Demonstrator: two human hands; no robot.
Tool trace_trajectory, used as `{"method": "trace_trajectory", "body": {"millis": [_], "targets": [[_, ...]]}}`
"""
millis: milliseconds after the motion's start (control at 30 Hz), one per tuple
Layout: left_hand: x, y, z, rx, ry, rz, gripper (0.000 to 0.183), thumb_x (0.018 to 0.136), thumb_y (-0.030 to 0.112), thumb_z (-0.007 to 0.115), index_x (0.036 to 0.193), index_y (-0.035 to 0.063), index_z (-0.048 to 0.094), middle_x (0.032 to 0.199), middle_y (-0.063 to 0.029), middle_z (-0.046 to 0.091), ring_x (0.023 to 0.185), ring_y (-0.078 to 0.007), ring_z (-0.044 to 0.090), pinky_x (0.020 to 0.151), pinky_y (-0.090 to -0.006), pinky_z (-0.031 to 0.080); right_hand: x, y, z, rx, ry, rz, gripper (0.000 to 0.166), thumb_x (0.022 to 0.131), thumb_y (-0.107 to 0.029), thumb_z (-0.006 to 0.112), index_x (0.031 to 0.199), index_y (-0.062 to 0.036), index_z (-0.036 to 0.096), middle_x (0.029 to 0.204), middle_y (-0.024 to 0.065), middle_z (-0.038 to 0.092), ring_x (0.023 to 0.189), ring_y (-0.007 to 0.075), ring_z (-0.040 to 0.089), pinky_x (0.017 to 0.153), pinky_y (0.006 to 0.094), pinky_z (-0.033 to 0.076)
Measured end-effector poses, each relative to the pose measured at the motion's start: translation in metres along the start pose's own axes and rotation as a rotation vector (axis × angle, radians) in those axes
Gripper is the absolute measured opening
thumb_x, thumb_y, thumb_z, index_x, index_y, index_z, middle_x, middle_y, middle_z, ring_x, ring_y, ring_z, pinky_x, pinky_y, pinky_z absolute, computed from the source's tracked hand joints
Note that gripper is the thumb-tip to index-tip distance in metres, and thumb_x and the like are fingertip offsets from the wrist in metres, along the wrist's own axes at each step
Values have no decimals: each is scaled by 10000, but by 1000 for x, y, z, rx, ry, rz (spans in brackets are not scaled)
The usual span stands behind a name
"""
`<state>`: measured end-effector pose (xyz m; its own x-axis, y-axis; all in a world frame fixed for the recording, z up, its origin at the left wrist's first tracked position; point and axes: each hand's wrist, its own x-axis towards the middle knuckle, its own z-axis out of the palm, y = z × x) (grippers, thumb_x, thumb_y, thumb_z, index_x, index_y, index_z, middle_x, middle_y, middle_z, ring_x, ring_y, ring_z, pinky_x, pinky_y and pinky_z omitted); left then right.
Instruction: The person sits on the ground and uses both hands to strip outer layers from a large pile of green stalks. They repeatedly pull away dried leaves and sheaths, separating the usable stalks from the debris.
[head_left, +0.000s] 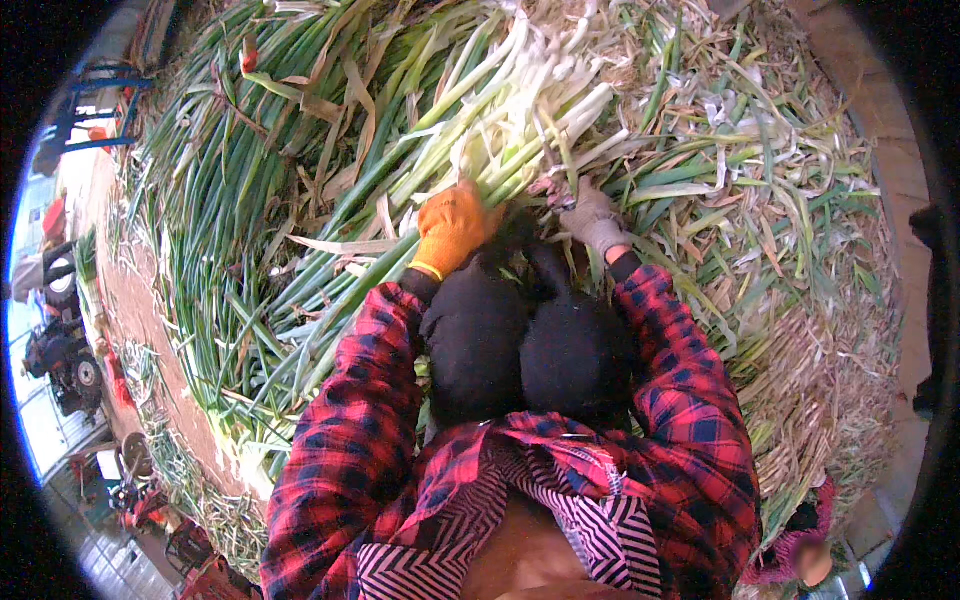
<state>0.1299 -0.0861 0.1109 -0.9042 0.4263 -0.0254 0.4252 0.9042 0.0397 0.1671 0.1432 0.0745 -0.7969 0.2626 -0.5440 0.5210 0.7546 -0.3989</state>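
Note:
My left hand (453, 228), in an orange knit glove, is closed on the pale stalks of some green onions (517, 161); their white ends point up and right, their green leaves down and left. In a greyish glove, my right hand (592, 217) is just right of those stalks, above my right knee, at some dry leaves (555, 191); its fingers are partly hidden, and what they hold cannot be told. More long green onions (225, 247) lie in a thick heap on the left.
Loose peeled leaves (780, 195) cover the ground to the right. Another person (802, 532) in a pink patterned sleeve is at the lower right. Wheeled machinery (71, 367) stands at the far left, past a strip of bare ground (142, 315). A blue metal frame (97, 112) is at the upper left.

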Motion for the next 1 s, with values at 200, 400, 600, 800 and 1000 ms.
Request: {"method": "trace_trajectory", "body": {"millis": [200,400,600,800,1000], "targets": [[4,4,-7,-42,-98,-77,625,761,628,617,855,13,550,601,-199,594,497,-371,592,401,-498,433,-18,22,-2,153,76,107,569,727,-311,690,1180,-62,452,1076,250,617,1014,422,602,873,471,480],[0,-5,-10,-160,-131,-82,631,753,620,626,895,9,564,638,-222,611,542,-390,614,438,-523,447,-57,64,38,112,103,189,719,687,-380,746,1233,-37,428,1091,228,613,1027,399,603,891,461,472],[3,-2,-36,-250,-262,-184,673,787,586,614,1184,50,523,879,-229,669,808,-405,665,681,-513,517,-82,101,56,92,40,472,866,739,-480,725,1376,-34,345,1160,215,552,1040,388,570,906,460,455],[7,-21,-48,-487,-206,-188,737,762,525,656,1332,97,468,1260,-252,514,1132,-383,546,905,-454,467,-99,100,52,132,186,298,807,763,-532,690,1323,-20,414,1230,225,520,1088,374,548,896,437,447],[59,-45,-46,-561,-43,-161,551,830,461,600,1193,47,585,1121,-233,617,1044,-370,596,892,-438,464,-55,67,37,486,295,-47,637,843,-472,633,1262,-16,481,1153,208,568,1054,337,564,884,400,440]]}}
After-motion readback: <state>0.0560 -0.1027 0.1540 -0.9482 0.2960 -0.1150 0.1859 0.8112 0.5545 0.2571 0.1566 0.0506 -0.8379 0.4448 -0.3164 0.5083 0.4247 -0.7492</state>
